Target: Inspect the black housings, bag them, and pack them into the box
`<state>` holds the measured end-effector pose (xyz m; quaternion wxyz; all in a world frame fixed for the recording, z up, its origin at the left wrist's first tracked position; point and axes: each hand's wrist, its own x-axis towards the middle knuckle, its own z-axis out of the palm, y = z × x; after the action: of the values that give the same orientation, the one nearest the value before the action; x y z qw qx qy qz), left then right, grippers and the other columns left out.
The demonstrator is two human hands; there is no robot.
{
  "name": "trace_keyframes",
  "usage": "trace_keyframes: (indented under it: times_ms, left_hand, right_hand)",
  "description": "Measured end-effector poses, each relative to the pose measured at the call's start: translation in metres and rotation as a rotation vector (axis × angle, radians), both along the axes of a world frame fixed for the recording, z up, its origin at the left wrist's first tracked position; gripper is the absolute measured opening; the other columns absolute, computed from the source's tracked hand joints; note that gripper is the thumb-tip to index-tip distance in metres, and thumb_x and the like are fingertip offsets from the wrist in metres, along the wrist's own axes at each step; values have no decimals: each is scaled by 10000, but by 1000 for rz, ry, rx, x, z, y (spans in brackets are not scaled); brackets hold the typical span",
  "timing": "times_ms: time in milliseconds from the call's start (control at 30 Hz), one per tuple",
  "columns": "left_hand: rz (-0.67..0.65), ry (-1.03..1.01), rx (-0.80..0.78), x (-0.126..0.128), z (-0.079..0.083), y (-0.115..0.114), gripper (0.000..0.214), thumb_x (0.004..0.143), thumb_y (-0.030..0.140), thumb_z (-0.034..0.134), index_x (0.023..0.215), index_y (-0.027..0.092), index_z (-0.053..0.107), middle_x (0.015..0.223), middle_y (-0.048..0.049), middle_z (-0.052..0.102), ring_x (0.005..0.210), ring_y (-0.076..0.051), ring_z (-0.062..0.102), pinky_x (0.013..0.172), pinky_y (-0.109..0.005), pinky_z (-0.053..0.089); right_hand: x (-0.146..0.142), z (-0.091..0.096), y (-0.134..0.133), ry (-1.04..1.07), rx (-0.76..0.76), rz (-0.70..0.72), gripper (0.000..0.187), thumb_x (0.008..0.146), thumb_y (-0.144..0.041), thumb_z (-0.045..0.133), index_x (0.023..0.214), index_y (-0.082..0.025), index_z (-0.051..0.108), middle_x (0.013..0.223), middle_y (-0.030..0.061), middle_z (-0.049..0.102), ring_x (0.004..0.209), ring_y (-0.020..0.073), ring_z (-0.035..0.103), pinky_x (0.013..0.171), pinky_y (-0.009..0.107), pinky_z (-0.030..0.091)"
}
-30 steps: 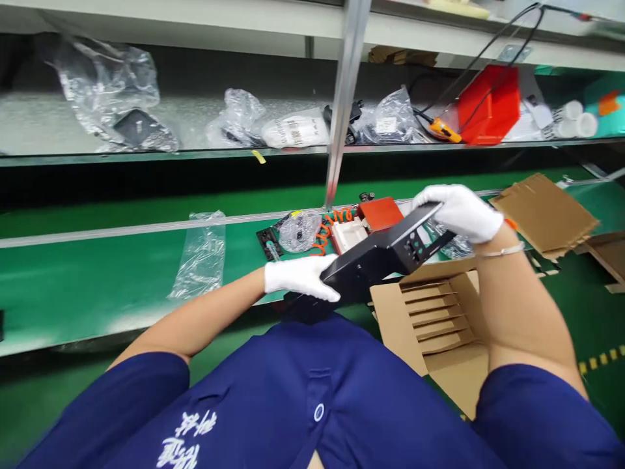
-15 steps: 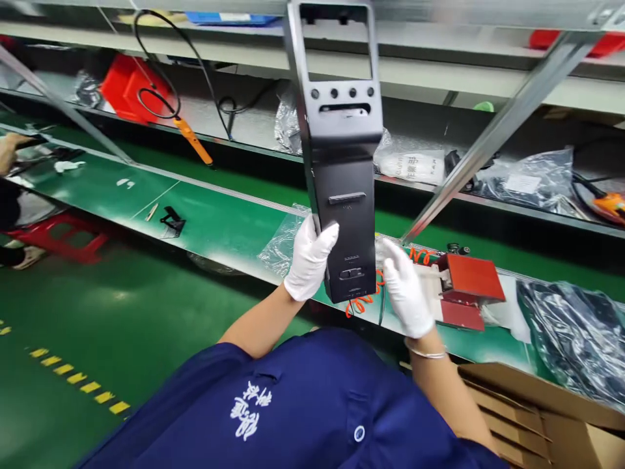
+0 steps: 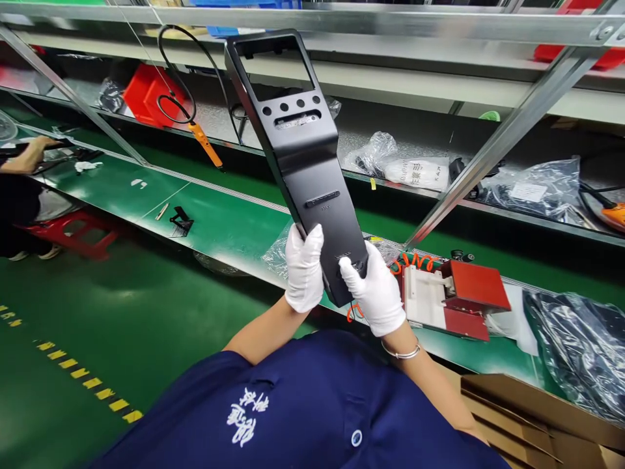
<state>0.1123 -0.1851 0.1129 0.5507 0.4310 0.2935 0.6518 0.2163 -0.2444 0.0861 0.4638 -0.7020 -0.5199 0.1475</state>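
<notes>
Black and matte, a long plastic panel (image 3: pixel 305 163) is being held up in front of the shelving, tilted with its top leaning to the left, above the green conveyor belt (image 3: pixel 219 221). Its lower end is being clamped from both sides: the white-gloved left hand (image 3: pixel 303 268) is being wrapped around the left edge, while the white-gloved right hand (image 3: pixel 375 293) is being closed on the bottom right corner, thumb pressed on the front face. A rectangular window, four round holes and a slot are being shown in the upper part of the panel. Small lettering below the slot on the mid section is being seen, but it is too small to be read. White characters are being shown on the blue work shirt (image 3: pixel 303 410), and print on a white bag (image 3: pixel 420 174) on the shelf is being left unreadable. Beside the right hand, a red and white fixture (image 3: pixel 454 296) is being seen on the belt. Compared with half a second ago, the panel is being leaned further left, and the right hand, then open beside it, is now gripping it.
</notes>
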Motion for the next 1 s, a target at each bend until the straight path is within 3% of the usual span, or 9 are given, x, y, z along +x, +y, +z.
trace_keyframes:
  times_ms: [167,367,433,567,700,833,1000]
  left_hand:
    - [1,-26,8,8,1,-4,234,828,403,733,912,276,554,1021,-7,714,930,-204,704,900,-369,602]
    - [-101,-157,30,10,4,11,255,820,411,776,992,247,684,1000,-27,747,892,-212,735,874,-343,615]
    - [-86,-195,-21,9,4,16,288,807,420,791,1016,244,701,986,-15,751,863,-197,735,852,-325,621]
    - [-45,-224,-29,11,5,19,241,830,398,772,987,234,691,988,0,746,783,-158,717,844,-324,623]
    - [12,-194,53,15,6,14,192,850,381,752,938,236,659,947,-6,727,779,-152,695,849,-326,614]
    - [79,-137,98,18,6,10,264,804,416,789,936,241,641,932,4,711,823,-153,692,826,-290,606]
    - [173,-127,106,22,5,9,250,800,385,781,933,234,631,941,-1,715,840,-153,692,798,-271,599]
  right_hand:
    - [10,-10,6,61,48,-14,541,944,-623,431,1240,-205,603,1157,133,721,1096,315,689,979,501,545]
    - [30,-13,-6,372,230,242,565,976,-611,477,1391,-235,549,1426,93,616,1323,245,582,1152,455,461]
    - [37,-11,-15,401,311,162,498,1019,-561,419,1378,-246,559,1418,85,618,1311,227,590,1164,479,450]
    - [30,-5,-26,55,450,-45,298,987,-468,544,1158,-245,643,1304,108,658,1258,246,613,1131,522,472]
    - [8,-5,-17,-270,464,-48,434,850,-533,709,1111,-203,602,1392,200,582,1387,339,509,1114,605,458]
    - [-4,-13,-1,-261,484,-114,501,787,-546,765,1075,-208,531,1394,223,564,1414,355,476,1109,620,444]
    - [-6,-15,6,-186,530,-108,408,811,-446,746,1040,-233,484,1388,210,566,1392,327,503,1094,596,456]
